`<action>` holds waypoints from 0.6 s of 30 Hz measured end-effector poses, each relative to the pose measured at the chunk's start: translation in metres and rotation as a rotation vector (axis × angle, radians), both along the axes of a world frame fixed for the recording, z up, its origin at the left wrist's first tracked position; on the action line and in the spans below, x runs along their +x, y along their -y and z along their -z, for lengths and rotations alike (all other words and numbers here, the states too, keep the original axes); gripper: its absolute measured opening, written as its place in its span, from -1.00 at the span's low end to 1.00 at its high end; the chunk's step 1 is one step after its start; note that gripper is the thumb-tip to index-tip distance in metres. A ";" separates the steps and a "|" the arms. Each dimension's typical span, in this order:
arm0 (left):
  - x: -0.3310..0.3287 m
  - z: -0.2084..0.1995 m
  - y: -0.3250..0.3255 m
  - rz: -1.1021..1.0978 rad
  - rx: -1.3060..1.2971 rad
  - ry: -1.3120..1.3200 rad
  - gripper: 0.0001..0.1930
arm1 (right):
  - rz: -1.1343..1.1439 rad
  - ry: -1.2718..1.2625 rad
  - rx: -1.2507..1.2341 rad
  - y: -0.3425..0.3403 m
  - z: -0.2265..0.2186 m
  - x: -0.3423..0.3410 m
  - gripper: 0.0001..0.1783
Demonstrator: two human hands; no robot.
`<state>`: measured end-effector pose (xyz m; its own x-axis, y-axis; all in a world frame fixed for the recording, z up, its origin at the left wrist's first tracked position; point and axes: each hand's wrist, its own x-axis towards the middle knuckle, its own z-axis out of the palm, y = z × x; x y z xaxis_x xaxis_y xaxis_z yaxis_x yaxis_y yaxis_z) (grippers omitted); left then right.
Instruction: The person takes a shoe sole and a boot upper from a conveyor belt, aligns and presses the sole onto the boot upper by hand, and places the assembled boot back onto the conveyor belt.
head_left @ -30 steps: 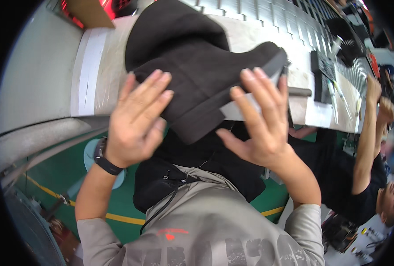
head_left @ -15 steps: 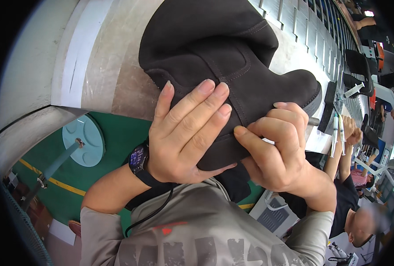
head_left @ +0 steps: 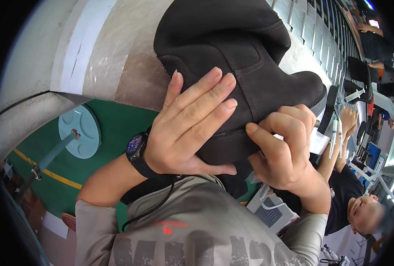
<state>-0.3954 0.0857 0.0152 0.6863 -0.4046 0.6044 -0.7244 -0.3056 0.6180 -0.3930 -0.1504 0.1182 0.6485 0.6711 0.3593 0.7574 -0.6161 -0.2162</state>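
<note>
A dark brown, suede-like boot (head_left: pixel 268 84) with stitched seams lies in front of me, its rounded toe to the right. My left hand (head_left: pixel 192 119) rests on its near side, fingers stretched and spread flat over the surface, thumb below along the lower edge. A dark watch (head_left: pixel 137 148) is on that wrist. My right hand (head_left: pixel 285 146) pinches the boot near a seam at its lower part, thumb tip on top and the other fingers curled. What lies beneath those curled fingers is hidden.
The boot lies over a pale worktable (head_left: pixel 139 57) with clear film. Metal rollers (head_left: pixel 305 26) run along the far right. Syringes (head_left: pixel 336 135) stand beside a co-worker (head_left: pixel 343 195) at the right. A light blue round base on a pole (head_left: pixel 79 131) is at the left over green floor.
The boot and both my hands have shifted slightly right in view. My hands keep about the same hold. The co-worker's head is turned more upward.
</note>
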 end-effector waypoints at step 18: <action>-0.011 0.003 0.006 -0.120 -0.039 -0.030 -0.12 | -0.155 -0.080 -0.008 -0.016 0.007 -0.002 -0.38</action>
